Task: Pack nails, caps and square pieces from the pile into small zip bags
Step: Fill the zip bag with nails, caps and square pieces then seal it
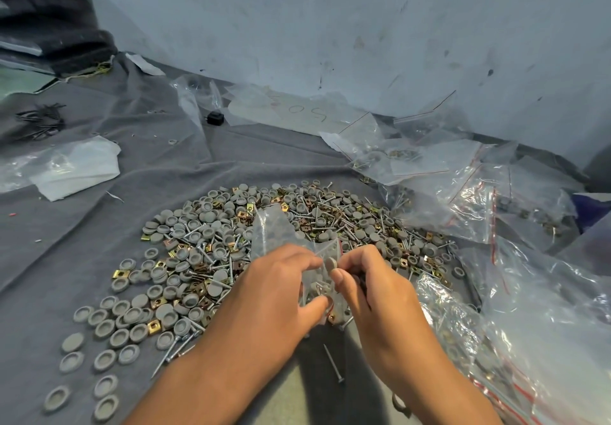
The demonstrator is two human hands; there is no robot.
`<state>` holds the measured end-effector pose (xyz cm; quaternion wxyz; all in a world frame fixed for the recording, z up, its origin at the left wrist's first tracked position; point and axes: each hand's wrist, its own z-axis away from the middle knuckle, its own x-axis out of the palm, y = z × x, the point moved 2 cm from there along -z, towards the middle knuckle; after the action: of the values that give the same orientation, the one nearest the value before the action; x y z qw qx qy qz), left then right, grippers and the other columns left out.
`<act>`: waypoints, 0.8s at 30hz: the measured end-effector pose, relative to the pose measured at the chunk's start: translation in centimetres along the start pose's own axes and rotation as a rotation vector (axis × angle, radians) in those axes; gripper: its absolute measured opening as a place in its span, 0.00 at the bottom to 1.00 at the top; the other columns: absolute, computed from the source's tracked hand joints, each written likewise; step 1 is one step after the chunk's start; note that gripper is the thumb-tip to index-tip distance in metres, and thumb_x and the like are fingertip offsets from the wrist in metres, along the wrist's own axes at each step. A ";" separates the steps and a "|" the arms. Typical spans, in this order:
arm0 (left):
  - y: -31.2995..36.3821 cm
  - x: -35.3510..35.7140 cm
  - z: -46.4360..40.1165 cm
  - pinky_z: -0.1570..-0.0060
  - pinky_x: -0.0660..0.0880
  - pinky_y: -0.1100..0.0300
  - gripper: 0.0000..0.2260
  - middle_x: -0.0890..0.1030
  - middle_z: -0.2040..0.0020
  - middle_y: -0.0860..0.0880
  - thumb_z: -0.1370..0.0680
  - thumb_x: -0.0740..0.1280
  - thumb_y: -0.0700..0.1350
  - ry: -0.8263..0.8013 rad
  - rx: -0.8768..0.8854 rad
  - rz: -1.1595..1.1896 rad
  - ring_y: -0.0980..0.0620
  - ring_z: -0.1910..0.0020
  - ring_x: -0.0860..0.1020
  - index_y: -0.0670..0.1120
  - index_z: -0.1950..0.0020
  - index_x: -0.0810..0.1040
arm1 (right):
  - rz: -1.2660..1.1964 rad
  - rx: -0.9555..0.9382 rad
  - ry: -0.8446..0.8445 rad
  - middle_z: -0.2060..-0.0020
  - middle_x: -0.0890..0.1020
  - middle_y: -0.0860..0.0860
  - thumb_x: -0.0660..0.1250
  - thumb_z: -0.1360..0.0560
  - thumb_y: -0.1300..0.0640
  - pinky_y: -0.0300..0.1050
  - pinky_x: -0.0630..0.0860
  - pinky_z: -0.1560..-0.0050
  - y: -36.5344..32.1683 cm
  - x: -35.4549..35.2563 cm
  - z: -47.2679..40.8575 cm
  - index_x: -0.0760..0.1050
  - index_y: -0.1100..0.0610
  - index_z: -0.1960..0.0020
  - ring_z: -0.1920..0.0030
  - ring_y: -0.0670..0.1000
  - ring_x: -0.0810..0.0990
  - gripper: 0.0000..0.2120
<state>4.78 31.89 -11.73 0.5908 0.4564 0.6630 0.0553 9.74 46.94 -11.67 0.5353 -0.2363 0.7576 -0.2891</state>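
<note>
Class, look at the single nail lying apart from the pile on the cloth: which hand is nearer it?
Right. The right hand is just above the lone nail; the left hand is up-left, farther.

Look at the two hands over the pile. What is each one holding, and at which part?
The left hand grips the small zip bag at its lower part. The right hand pinches a grey cap by its edge at the bag.
</note>
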 end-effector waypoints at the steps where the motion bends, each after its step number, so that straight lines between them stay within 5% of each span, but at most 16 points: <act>1: 0.0 0.0 0.0 0.49 0.65 0.76 0.22 0.77 0.42 0.65 0.28 0.76 0.53 0.000 0.001 -0.001 0.72 0.56 0.71 0.56 0.34 0.79 | 0.005 0.011 -0.015 0.65 0.77 0.42 0.66 0.19 0.51 0.31 0.69 0.63 -0.1 0.0 0.0 0.69 0.43 0.56 0.60 0.40 0.76 0.09; 5: 0.1 -0.1 0.0 0.48 0.65 0.76 0.22 0.78 0.41 0.64 0.28 0.76 0.51 0.001 0.003 0.000 0.72 0.57 0.71 0.55 0.34 0.79 | -0.052 0.066 -0.096 0.59 0.80 0.38 0.68 0.21 0.49 0.32 0.71 0.63 0.1 -0.4 0.1 0.72 0.45 0.52 0.62 0.40 0.77 0.05; 7: 0.0 -0.2 0.0 0.48 0.64 0.77 0.23 0.79 0.42 0.63 0.29 0.77 0.52 0.005 0.004 -0.007 0.72 0.58 0.71 0.55 0.35 0.80 | -0.346 0.278 -0.094 0.62 0.79 0.44 0.65 0.18 0.51 0.37 0.69 0.62 0.3 -0.6 0.0 0.74 0.48 0.47 0.66 0.41 0.74 0.01; 10: 0.0 -0.4 0.0 0.47 0.63 0.78 0.23 0.79 0.41 0.63 0.29 0.77 0.53 0.005 0.003 -0.015 0.69 0.56 0.72 0.54 0.35 0.80 | -0.986 0.620 -0.124 0.61 0.82 0.53 0.57 0.20 0.69 0.39 0.68 0.68 0.4 -1.1 -0.5 0.77 0.60 0.43 0.68 0.45 0.75 0.12; 13: 0.2 -0.5 0.1 0.48 0.64 0.78 0.24 0.78 0.40 0.64 0.28 0.77 0.52 0.004 0.009 -0.012 0.69 0.56 0.72 0.55 0.33 0.78 | -1.138 0.606 -0.215 0.57 0.86 0.57 0.56 0.20 0.73 0.37 0.69 0.71 -0.3 -2.1 -0.4 0.75 0.66 0.40 0.67 0.46 0.78 0.14; 16: 0.5 -0.6 0.2 0.47 0.65 0.75 0.24 0.77 0.40 0.64 0.28 0.77 0.51 -0.009 0.022 -0.032 0.66 0.54 0.73 0.55 0.32 0.78 | -1.022 0.532 -0.235 0.57 0.86 0.56 0.59 0.19 0.67 0.34 0.67 0.71 -0.3 -2.1 -0.1 0.75 0.64 0.42 0.68 0.44 0.74 0.09; 21: 1.2 -0.7 0.5 0.44 0.66 0.75 0.24 0.79 0.41 0.63 0.30 0.78 0.48 -0.009 0.044 -0.036 0.67 0.51 0.74 0.53 0.35 0.80 | -0.280 0.113 -0.112 0.59 0.86 0.44 0.63 0.18 0.52 0.32 0.69 0.64 -0.5 -1.7 0.4 0.77 0.49 0.47 0.67 0.40 0.76 0.05; 24: 1.3 -0.5 0.7 0.46 0.67 0.75 0.24 0.77 0.41 0.63 0.30 0.77 0.49 -0.025 0.050 -0.041 0.66 0.53 0.72 0.53 0.34 0.79 | -0.046 -0.022 -0.014 0.63 0.85 0.39 0.63 0.19 0.50 0.27 0.69 0.62 -1.0 -1.7 0.5 0.82 0.46 0.47 0.62 0.35 0.80 0.08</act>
<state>5.99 31.98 -10.81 0.5883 0.4580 0.6660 0.0208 10.76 47.22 -9.95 0.5312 -0.2615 0.7514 -0.2913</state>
